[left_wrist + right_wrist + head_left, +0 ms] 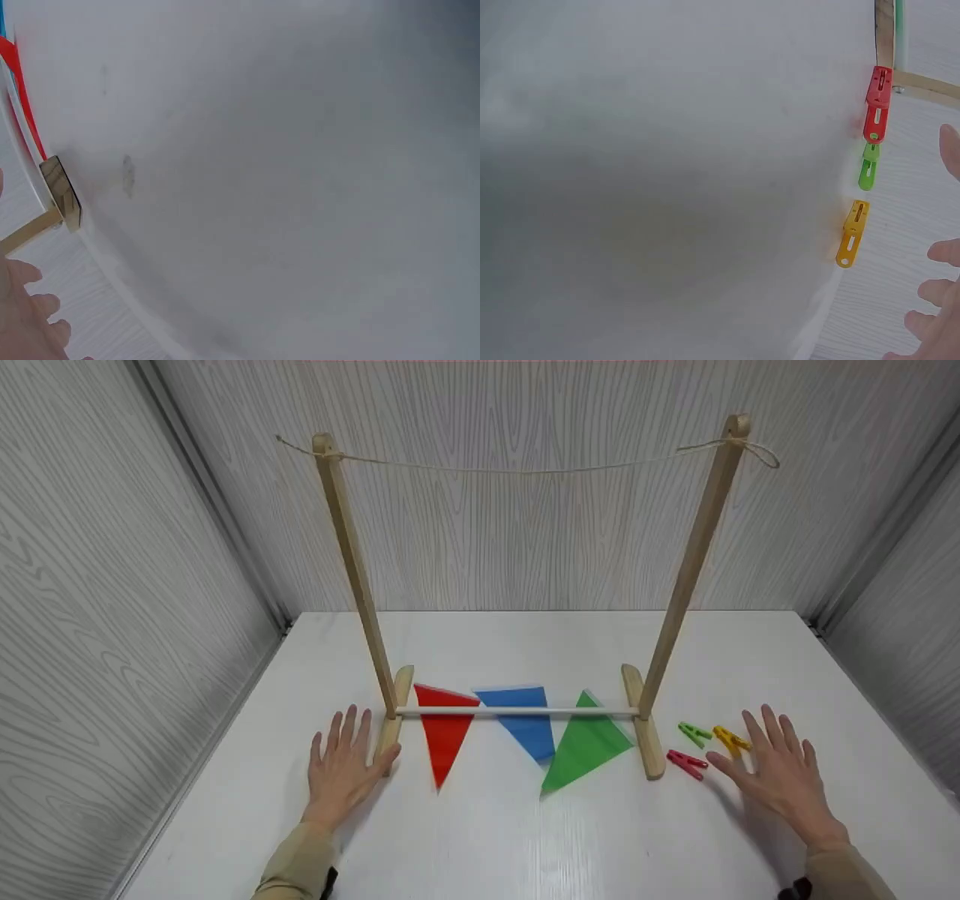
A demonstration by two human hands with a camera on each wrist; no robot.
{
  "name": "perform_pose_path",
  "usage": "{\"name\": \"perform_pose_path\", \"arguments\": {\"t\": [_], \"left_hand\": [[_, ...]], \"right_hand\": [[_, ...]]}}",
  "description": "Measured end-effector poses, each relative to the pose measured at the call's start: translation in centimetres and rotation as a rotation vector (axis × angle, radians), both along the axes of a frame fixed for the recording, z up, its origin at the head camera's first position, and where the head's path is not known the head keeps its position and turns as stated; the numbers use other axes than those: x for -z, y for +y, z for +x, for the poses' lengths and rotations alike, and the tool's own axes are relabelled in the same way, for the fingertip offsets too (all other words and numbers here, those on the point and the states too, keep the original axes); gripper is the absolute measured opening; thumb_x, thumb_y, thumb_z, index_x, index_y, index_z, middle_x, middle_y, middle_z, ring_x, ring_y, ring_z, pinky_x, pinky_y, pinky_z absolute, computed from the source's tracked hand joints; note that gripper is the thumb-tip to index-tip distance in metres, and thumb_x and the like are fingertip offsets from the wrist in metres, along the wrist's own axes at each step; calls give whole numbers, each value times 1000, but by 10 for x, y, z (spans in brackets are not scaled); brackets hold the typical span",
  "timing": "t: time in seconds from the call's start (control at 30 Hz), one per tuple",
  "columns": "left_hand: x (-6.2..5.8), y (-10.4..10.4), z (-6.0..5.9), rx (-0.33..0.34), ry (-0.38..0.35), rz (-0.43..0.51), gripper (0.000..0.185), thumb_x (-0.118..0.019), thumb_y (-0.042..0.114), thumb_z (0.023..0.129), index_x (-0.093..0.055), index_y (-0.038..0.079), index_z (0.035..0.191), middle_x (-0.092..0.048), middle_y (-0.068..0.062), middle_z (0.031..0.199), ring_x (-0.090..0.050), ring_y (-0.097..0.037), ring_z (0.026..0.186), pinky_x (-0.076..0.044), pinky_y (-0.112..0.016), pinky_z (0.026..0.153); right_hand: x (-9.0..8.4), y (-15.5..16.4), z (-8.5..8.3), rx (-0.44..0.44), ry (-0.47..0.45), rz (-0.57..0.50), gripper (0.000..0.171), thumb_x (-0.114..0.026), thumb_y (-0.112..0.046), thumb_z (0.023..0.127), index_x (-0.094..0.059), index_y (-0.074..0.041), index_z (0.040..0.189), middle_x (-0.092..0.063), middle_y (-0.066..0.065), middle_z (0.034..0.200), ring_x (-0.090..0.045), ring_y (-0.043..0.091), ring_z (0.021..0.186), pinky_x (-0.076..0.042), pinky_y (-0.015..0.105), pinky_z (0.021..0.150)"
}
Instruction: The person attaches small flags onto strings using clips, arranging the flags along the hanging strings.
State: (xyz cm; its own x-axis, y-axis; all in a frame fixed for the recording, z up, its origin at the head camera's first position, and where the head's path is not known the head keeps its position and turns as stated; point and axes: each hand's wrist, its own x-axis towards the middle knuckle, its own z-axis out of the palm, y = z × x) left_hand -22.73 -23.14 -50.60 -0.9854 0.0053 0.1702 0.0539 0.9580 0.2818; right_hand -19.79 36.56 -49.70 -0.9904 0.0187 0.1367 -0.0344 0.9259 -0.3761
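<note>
beside the pale wooden frame [688, 577], left hand [341, 776] and right hand [784, 776] have spread, empty fingers. right of it lie red, green and yellow plastic clips [686, 760], probably best pinched singly; under its white crossbar [562, 711], red, blue and green triangular flags [531, 733].

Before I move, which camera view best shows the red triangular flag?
The head view: the red triangular flag shows almost whole, crossed only by the thin white rod. The left wrist view catches only narrow strips at its edge; the right wrist view shows none.
</note>
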Motion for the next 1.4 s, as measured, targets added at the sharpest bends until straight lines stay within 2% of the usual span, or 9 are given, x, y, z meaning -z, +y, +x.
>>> {"name": "perform_pose_path", "arguments": {"t": [0.3,0.53,0.7,0.9,1.03,1.1,1.3,1.4], "left_hand": [[-2,12,-1,17,13,-1,83,-51,60,96,-30,9,158,-25,-19,166,-18,-40,155,-13,-65,124],[-1,27,-4,30,62,-5,82,-52,59,95,-31,9,158,-30,-18,165,-24,-40,153,-18,-63,124],[-1,42,-4,52,89,-4,83,-55,59,94,-33,9,157,-33,-17,163,-28,-39,151,-22,-63,123],[-4,63,-5,80,68,14,82,-55,60,93,-34,13,157,-30,-15,165,-27,-36,153,-21,-61,124],[-6,79,-7,89,55,-3,82,-52,63,94,-35,14,157,-30,-13,165,-27,-35,153,-21,-58,125],[-6,87,-8,101,37,17,83,-51,65,94,-34,15,157,-30,-12,166,-25,-35,154,-20,-58,126],[-5,117,-9,181,-20,122,82,-50,65,95,-33,15,158,-28,-11,167,-21,-35,156,-16,-59,127],[-6,133,-10,235,-32,128,81,-47,65,96,-34,15,158,-29,-11,166,-22,-35,156,-15,-57,127]], "right_hand": [[0,7,-4,21,-51,-15,100,-55,-63,94,-18,6,156,-9,38,161,-6,59,147,-8,81,110],[0,9,-11,24,-90,-36,100,-58,-59,95,-21,14,152,-17,45,154,-20,64,139,-21,78,109],[1,7,-16,61,-152,-94,99,-56,-59,96,-20,15,151,-18,46,152,-22,65,136,-26,80,106],[3,2,-19,93,-153,-155,95,-55,-56,97,-21,15,151,-23,46,148,-24,65,134,-29,78,106],[3,-1,-20,114,-156,-197,93,-56,-53,98,-20,13,152,-21,47,149,-24,64,134,-30,77,106],[3,-2,-21,125,-165,-214,93,-57,-52,98,-19,14,152,-20,47,148,-23,64,133,-30,76,107],[5,-4,-25,169,-187,-260,91,-58,-49,99,-19,15,151,-20,48,146,-23,63,132,-31,74,108],[6,-6,-27,184,-189,-288,89,-58,-47,99,-19,14,152,-20,47,146,-23,62,132,-32,73,109]]}}
